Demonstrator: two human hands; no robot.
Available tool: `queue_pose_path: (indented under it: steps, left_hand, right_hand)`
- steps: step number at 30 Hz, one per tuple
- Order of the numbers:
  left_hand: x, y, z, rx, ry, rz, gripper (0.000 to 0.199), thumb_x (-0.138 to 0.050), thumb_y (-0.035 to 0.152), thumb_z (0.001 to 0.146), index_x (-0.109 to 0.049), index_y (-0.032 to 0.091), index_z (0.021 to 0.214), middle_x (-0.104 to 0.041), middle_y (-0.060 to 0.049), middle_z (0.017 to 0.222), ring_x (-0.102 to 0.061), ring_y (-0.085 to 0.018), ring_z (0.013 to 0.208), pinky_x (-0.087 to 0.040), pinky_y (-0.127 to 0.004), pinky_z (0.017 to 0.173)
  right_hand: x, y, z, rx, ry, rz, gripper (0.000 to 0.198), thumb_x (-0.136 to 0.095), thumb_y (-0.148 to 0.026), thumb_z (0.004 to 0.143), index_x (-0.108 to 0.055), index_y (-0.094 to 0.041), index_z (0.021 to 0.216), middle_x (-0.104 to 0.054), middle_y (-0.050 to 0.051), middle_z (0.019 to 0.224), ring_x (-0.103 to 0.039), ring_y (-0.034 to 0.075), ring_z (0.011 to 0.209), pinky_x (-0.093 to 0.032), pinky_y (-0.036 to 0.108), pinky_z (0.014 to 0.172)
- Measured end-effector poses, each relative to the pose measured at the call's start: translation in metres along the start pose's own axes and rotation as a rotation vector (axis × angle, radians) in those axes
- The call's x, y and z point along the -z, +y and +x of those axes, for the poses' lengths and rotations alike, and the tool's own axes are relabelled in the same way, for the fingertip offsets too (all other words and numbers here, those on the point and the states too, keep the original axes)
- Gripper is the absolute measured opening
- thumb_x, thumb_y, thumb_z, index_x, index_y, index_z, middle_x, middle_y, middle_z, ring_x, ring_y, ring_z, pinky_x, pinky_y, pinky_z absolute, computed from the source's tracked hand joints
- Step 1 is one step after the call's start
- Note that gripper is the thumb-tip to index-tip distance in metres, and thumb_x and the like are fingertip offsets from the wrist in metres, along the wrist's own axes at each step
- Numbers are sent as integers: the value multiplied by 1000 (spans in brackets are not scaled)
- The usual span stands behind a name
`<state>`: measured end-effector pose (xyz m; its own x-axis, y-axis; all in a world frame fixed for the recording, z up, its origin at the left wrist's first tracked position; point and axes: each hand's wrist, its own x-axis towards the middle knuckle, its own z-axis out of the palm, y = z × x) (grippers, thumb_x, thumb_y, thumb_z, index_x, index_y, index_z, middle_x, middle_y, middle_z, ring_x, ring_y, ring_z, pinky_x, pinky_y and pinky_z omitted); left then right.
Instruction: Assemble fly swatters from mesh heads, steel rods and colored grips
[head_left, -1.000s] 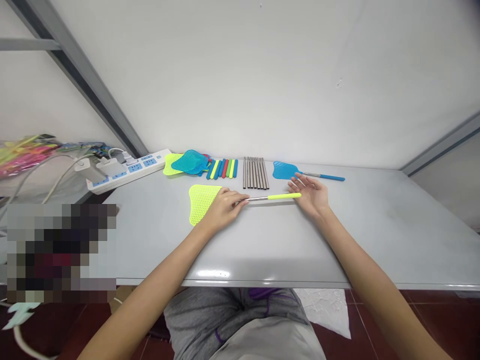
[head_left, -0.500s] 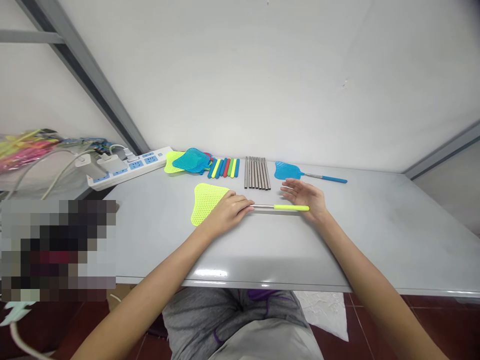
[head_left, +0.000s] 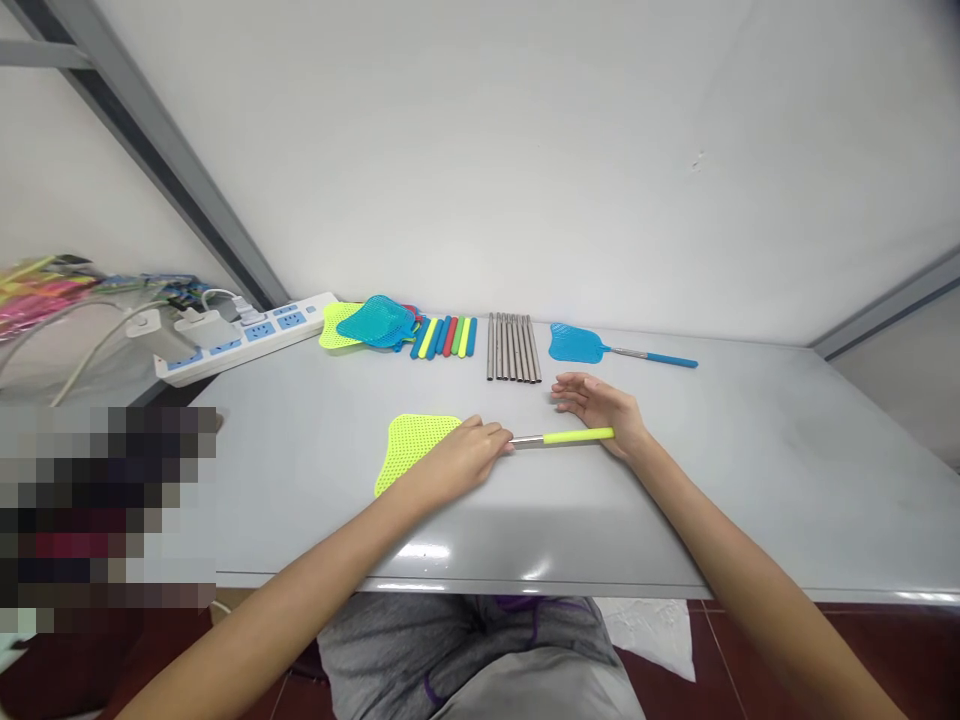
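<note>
A yellow fly swatter [head_left: 577,436] with a metal shaft lies sideways in front of me, its perforated head at the left and its grip at the right. My left hand [head_left: 476,455] is closed round the shaft near the head and covers part of both. The palm of my right hand [head_left: 600,408] rests against the grip's end, fingers apart and curved loosely above it. Beyond my right hand lies a blue fly swatter [head_left: 577,344] with a blue grip. Several metal tubes [head_left: 514,350] lie side by side behind my hands.
Several coloured grips [head_left: 444,338] lie in a row left of the tubes. Beside them is a pile of swatter heads [head_left: 375,320]. A white power strip [head_left: 247,338] with plugs and cables occupies the table's back left. Plastic-wrapped items [head_left: 52,290] are farther left.
Both hands and the yellow fly swatter have come closer to me along the table. The swatter is slightly tilted now, its head end nearer to me. My right palm has stayed against the grip's end.
</note>
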<state>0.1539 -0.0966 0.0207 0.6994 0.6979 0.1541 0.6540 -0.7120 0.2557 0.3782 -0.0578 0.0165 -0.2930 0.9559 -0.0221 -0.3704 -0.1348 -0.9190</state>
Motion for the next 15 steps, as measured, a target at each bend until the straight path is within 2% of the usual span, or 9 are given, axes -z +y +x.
queue_pose_path:
  steps: [15]
  left_hand:
    - [0, 5, 2, 31, -5, -26, 29, -29, 27, 87, -56, 16, 90, -59, -5, 77, -45, -16, 68, -33, -29, 66]
  right_hand:
    - [-3, 0, 0, -5, 0, 18, 24, -49, -28, 72, -63, -16, 86, -61, 9, 90, -55, 22, 89, -43, 33, 75]
